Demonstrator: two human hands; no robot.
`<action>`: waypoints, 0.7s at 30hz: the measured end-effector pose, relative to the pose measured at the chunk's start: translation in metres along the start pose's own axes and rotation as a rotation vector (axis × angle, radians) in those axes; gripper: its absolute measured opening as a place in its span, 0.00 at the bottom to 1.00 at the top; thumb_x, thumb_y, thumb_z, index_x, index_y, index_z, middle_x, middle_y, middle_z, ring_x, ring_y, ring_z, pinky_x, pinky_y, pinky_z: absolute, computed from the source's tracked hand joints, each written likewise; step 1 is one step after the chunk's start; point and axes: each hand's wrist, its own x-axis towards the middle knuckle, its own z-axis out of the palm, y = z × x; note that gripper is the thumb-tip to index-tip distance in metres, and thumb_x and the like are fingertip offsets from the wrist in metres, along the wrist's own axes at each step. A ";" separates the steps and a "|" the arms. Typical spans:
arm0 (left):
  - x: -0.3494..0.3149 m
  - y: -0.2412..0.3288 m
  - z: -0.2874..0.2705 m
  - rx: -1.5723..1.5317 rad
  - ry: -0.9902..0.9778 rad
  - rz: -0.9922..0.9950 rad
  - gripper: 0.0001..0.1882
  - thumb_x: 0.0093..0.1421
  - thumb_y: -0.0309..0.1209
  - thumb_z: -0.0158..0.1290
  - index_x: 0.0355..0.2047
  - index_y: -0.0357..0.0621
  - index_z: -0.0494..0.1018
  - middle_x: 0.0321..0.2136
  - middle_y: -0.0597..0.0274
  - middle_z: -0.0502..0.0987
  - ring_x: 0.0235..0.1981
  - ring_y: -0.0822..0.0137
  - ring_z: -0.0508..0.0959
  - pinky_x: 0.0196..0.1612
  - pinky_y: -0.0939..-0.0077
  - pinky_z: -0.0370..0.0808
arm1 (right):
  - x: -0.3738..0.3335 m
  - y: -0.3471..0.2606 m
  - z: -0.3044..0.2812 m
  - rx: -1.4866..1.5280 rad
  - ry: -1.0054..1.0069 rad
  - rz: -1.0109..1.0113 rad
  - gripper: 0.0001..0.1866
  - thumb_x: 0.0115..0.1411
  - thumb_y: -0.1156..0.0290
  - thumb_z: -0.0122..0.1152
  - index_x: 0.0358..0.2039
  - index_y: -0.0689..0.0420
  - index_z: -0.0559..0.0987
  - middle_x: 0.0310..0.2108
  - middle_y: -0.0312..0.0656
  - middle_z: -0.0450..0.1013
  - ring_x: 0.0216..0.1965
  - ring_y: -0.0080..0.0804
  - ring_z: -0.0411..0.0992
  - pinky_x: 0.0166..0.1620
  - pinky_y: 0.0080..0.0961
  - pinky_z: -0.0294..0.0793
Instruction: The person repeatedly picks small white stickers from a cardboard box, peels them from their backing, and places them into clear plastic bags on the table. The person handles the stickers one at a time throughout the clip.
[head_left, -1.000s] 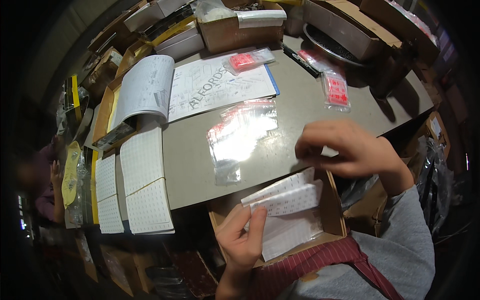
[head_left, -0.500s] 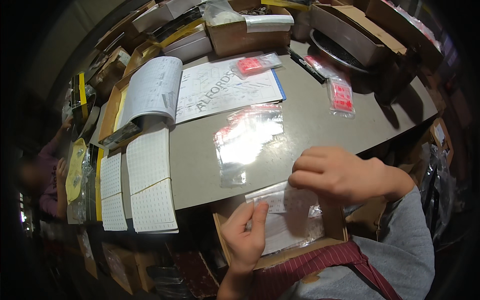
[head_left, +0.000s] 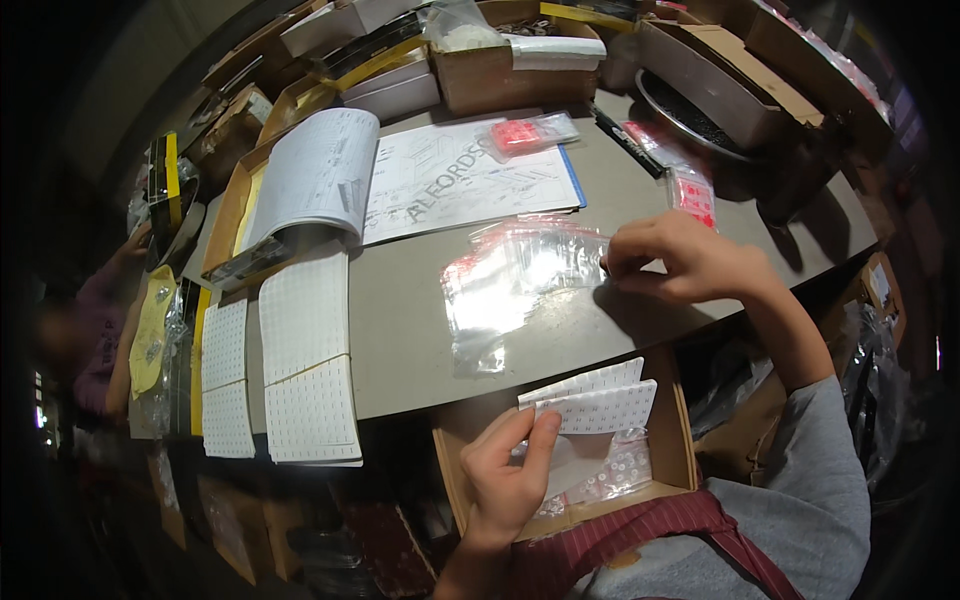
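Observation:
My left hand (head_left: pixel 508 470) pinches a folded sheet of white paper (head_left: pixel 598 405) printed with rows of small marks, between thumb and fingers. The sheet stands tilted over an open cardboard box (head_left: pixel 673 425) at my lap. Inside the box lies a clear bag of small round white pieces (head_left: pixel 610 468). My right hand (head_left: pixel 675 258) is closed over the table, its fingertips at the right edge of a clear plastic zip bag (head_left: pixel 555 262) with a red-edged top. That bag lies among several overlapping, shiny clear bags (head_left: pixel 485 310).
Two stacks of printed sheets (head_left: pixel 308 375) with bands overhang the table's left front. Behind are an open booklet (head_left: pixel 310 175), a drawing sheet (head_left: pixel 420 200), red-printed packets (head_left: pixel 690 195), a black marker (head_left: pixel 628 140) and a round tray (head_left: pixel 690 115). Boxes line the back. Another person (head_left: pixel 95 330) is at left.
My right hand has left the folded sheet and moved up to the bags on the table. The top bag now reaches further right, toward my fingers. My left hand still holds the sheet.

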 end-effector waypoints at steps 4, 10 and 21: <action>0.002 0.001 0.003 -0.018 -0.024 0.034 0.05 0.63 0.20 0.62 0.33 0.27 0.79 0.24 0.53 0.79 0.25 0.67 0.76 0.30 0.76 0.72 | 0.011 -0.004 -0.010 0.147 0.071 0.148 0.10 0.61 0.70 0.66 0.37 0.64 0.79 0.32 0.48 0.77 0.34 0.37 0.76 0.41 0.33 0.76; 0.001 -0.002 0.004 -0.055 0.018 0.062 0.06 0.63 0.20 0.62 0.33 0.27 0.79 0.25 0.52 0.79 0.25 0.67 0.76 0.31 0.76 0.72 | 0.036 0.021 -0.001 0.031 -0.056 0.194 0.16 0.61 0.64 0.62 0.40 0.67 0.80 0.33 0.52 0.79 0.35 0.43 0.76 0.41 0.37 0.75; 0.002 -0.002 0.005 -0.029 -0.018 0.062 0.06 0.63 0.20 0.61 0.32 0.27 0.77 0.23 0.54 0.77 0.24 0.69 0.73 0.30 0.76 0.70 | 0.042 0.018 0.004 -0.020 -0.030 0.194 0.13 0.60 0.70 0.64 0.40 0.67 0.80 0.30 0.50 0.78 0.31 0.39 0.75 0.38 0.33 0.75</action>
